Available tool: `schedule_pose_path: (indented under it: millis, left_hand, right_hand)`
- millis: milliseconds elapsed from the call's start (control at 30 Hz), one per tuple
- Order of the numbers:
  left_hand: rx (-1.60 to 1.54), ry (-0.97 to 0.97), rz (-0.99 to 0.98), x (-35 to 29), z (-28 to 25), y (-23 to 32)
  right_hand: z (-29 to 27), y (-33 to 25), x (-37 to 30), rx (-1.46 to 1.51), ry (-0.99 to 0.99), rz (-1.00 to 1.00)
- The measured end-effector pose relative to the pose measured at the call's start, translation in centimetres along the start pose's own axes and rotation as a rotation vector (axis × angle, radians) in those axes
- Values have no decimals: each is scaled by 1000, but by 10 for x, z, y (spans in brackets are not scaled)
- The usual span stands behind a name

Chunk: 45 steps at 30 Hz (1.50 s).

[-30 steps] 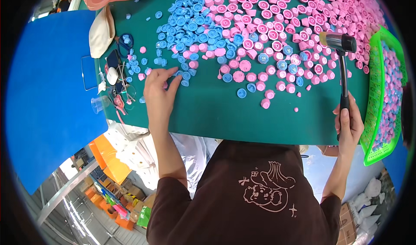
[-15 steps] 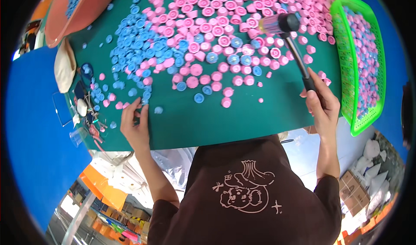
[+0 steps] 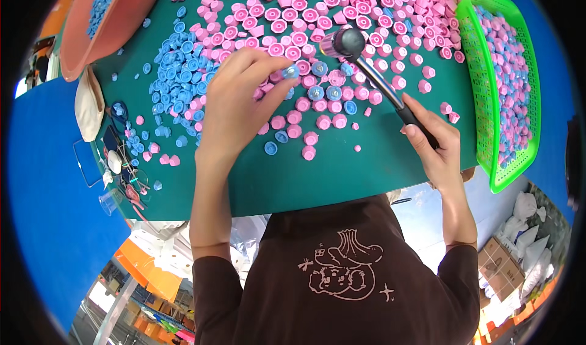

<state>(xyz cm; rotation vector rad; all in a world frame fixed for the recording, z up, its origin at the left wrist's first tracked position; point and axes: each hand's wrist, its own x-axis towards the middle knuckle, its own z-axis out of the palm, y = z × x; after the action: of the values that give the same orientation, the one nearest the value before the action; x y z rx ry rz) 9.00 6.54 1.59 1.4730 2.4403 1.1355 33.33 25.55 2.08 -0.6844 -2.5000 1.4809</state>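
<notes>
Between thumb and forefinger, my left hand [image 3: 235,98] pinches a small blue plastic piece [image 3: 290,71] above the pink ones. My right hand [image 3: 434,139] is closed round the black grip of a mallet [image 3: 383,89]. Its dark round head [image 3: 349,42] with a translucent face hovers over the pink cup-shaped pieces [image 3: 299,39]. Just below the head, several blue pieces [image 3: 334,93] sit on top of pink ones. A heap of blue pieces [image 3: 177,70] lies to the left of my left hand, which hides part of the scattered pieces.
On the green table [image 3: 390,168], a lime-green basket [image 3: 488,101] of pink and blue pieces stands at the right. An orange-red tub [image 3: 79,46] with blue pieces leans at the far left. Below it are a cream pouch [image 3: 90,104] and a clear cup [image 3: 111,201].
My left hand has moved up and right from the near table edge and now carries a blue piece. The mallet has shifted left, its head coming closer to that hand.
</notes>
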Motion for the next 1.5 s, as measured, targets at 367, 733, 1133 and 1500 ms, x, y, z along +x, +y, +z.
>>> schedule_pose_path:
  millis: [367, 733, 1133, 1500]
  left_hand:
    - [-14, -193, 82, 20, 18, -17]
    - [108, 111, -280, -32, -61, -3]
    - [122, 85, -554, -161, -49, -4]
    - [199, 113, -370, -180, -52, -5]
  right_hand:
    - [0, 1, 3, -9, -48, 64]
    - [11, -37, 13, -226, -117, -17]
    - [11, -12, 10, -23, -12, -24]
    - [8, -16, 10, -31, -28, -29]
